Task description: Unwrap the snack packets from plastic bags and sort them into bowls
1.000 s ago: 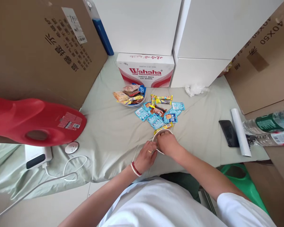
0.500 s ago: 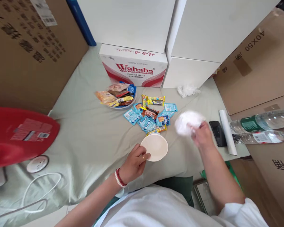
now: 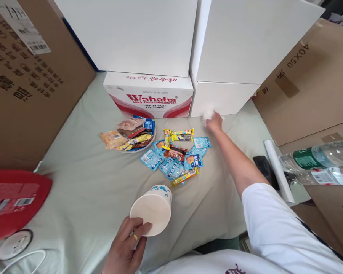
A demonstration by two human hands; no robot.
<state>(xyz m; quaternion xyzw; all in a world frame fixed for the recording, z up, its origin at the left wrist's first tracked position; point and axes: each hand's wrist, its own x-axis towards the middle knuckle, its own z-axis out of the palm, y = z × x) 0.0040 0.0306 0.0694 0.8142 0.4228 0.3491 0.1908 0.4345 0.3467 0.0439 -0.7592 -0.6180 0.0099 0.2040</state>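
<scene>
My left hand [image 3: 125, 245] grips the near rim of a white paper bowl [image 3: 152, 209] that stands tilted on the pale green cloth. My right hand [image 3: 214, 121] is stretched far forward, closed around a crumpled white tissue [image 3: 207, 114] beside the white boxes. Between the hands lies a loose heap of snack packets [image 3: 177, 154], blue, yellow and brown. A plate [image 3: 148, 139] at the left of the heap carries more snack packets [image 3: 125, 133].
A Wahaha carton [image 3: 151, 95] and white boxes [image 3: 223, 57] stand at the back. Brown cartons flank both sides. A red jug [image 3: 14, 198] lies at the left. A black phone [image 3: 264, 171], a white roll [image 3: 277, 167] and water bottles [image 3: 317, 160] lie at the right.
My right hand lifted the white wad out of the bowl and carried it to the back beside the white boxes. My left hand stayed on the bowl's rim; the view shifted forward.
</scene>
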